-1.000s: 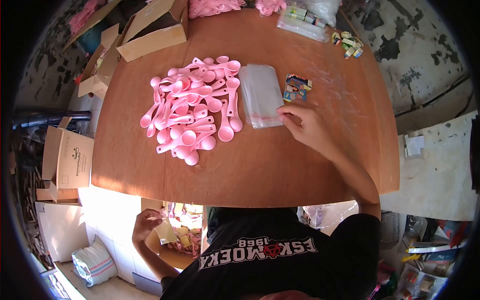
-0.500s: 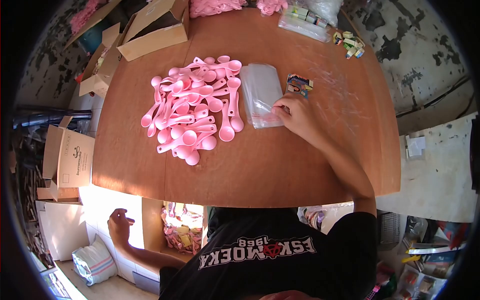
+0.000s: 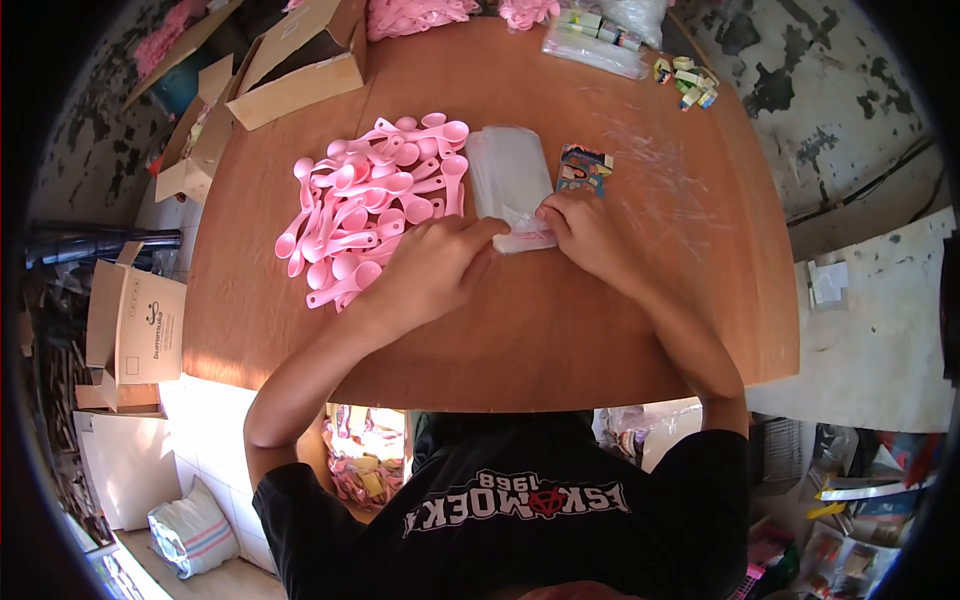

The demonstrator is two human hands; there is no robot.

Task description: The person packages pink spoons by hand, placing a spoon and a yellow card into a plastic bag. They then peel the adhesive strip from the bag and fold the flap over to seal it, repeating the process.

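Note:
A stack of clear plastic bags (image 3: 510,175) lies on the brown table, right of a heap of pink spoons (image 3: 385,190). My right hand (image 3: 580,230) is closed in a pinch on the near right edge of the bags. At their near left corner is my left hand (image 3: 445,260), its fingers closed together and touching the bags, partly in front of the spoons. Just beyond my right hand lies a small printed card packet (image 3: 583,170).
Open cardboard boxes (image 3: 300,90) stand at the table's far left. Pink bundles (image 3: 420,14), wrapped packs (image 3: 595,50) and small yellow-green pieces (image 3: 690,80) lie along the far side. Below the near edge is a box of pink items (image 3: 365,465).
My left hand has come up from beside the table to the bags and closed at their corner. My right hand stays at the bags' right edge. The view has shifted slightly.

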